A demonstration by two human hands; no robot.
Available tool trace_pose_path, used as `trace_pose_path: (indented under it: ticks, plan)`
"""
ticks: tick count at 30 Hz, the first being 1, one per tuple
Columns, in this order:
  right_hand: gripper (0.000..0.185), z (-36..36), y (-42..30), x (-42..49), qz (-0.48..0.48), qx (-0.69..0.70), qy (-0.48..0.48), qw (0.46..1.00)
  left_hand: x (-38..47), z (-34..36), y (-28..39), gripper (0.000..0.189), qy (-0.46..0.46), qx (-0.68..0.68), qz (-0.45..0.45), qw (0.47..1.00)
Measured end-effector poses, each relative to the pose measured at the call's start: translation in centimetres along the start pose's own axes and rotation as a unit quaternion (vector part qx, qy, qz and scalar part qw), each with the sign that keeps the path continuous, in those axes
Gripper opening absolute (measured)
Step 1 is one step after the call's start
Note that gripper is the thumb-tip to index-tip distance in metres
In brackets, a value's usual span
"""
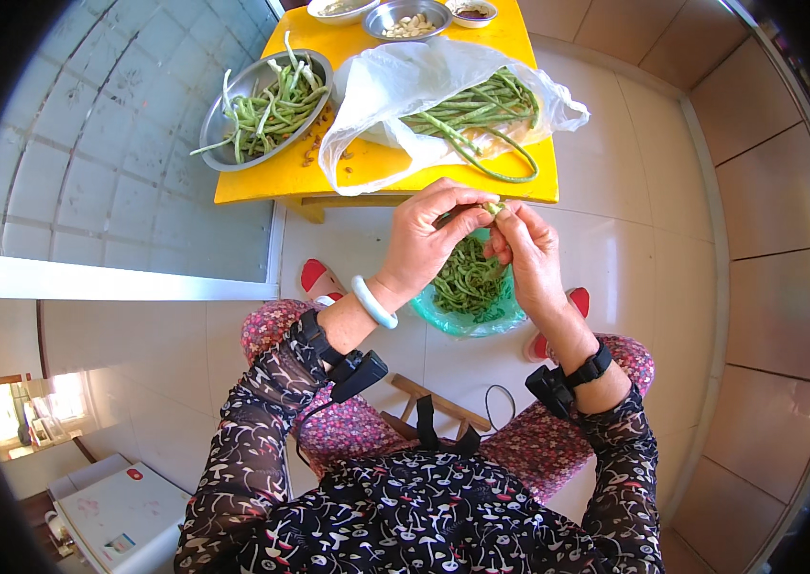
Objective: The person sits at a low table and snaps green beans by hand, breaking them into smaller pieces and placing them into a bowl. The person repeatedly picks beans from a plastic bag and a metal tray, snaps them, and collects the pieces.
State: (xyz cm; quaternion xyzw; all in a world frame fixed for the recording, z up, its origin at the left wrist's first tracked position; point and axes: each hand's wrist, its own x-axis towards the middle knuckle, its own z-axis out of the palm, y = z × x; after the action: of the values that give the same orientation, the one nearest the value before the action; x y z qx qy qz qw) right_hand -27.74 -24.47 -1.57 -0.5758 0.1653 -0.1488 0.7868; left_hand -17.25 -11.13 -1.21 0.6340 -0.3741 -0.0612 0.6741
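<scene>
My left hand [430, 233] and my right hand [525, 242] meet in front of me, both pinching a short piece of green bean pod [495, 208] between thumbs and fingers. A pale bangle [374, 303] circles my left wrist. Beneath the hands, a green plastic bag [441, 313] stands open on the floor, holding many small bits of green bean [473, 276]. Beyond them, long green beans [473, 107] stick out of a white plastic bag [383, 93] on the yellow table. An oval metal bowl [213, 136] at its left corner holds more beans or pods, some pale and shrivelled.
The yellow table [269, 188] also bears a metal bowl of peeled garlic cloves [408, 27], a small bowl with dark contents [473, 12], a pale bowl [342, 8] and scattered brown bits. A wooden stool [441, 405] is under me. Glass panelling stands left, a tiled wall [771, 301] right.
</scene>
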Motion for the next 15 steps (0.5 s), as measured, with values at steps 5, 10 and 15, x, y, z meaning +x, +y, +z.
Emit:
trace_pose_path:
  ticks: [5, 10, 15]
  plan:
    - [0.023, -0.7, -0.5, -0.4, -0.017, -0.1, 0.013, 0.995, 0.6, -0.8, 0.7, 0.021, -0.019, 0.172, 0.116, 0.978]
    - [0.017, -1.1, -0.3, -0.4, -0.046, -0.179, 0.026, 0.982, 0.2, -0.8, 1.2, 0.017, -0.107, 0.07, -0.063, 0.99]
    - [0.014, -1.7, 0.2, -0.6, -0.041, -0.198, 0.003, 0.979, 0.2, -0.9, 0.3, 0.013, -0.139, -0.073, -0.166, 0.973]
